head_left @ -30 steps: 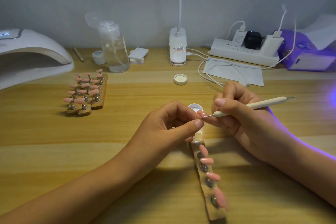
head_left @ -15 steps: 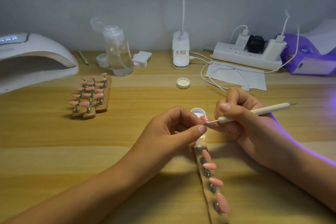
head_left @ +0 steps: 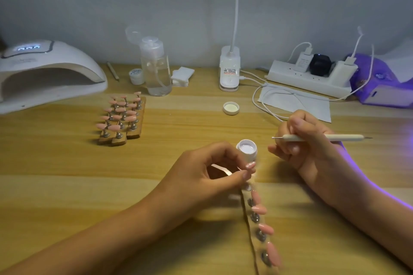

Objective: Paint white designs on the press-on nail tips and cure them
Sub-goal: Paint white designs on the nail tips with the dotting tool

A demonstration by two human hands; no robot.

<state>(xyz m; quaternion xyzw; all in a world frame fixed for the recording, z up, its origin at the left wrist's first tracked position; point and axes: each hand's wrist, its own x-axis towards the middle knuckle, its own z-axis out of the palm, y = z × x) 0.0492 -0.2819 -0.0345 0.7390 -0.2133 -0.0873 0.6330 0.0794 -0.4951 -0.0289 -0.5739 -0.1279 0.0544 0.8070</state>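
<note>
My left hand [head_left: 207, 174] pinches the far end of a wooden nail holder strip [head_left: 253, 236], which runs toward me with several pink nail tips [head_left: 259, 209] on metal studs. The tip at my fingertips [head_left: 250, 165] shows small white marks. My right hand [head_left: 304, 140] holds a white dotting pen [head_left: 321, 138] level, its metal point aimed left and lifted clear of the nails. A small open pot of white gel [head_left: 247, 149] stands between the two hands. The white curing lamp [head_left: 44, 73] sits at the far left with its display lit.
More wooden strips of pink nail tips [head_left: 121, 116] lie left of centre. The pot's lid [head_left: 231, 108], a clear pump bottle [head_left: 155, 69], a small jar [head_left: 136, 76], white pads [head_left: 182, 76], a desk lamp base [head_left: 229, 69], a power strip [head_left: 310, 78] with cables and a purple device [head_left: 384, 87] line the back.
My right hand has drawn the dotting pen up and to the right, away from the nail tip it was touching. The left hand keeps its hold on the strip.
</note>
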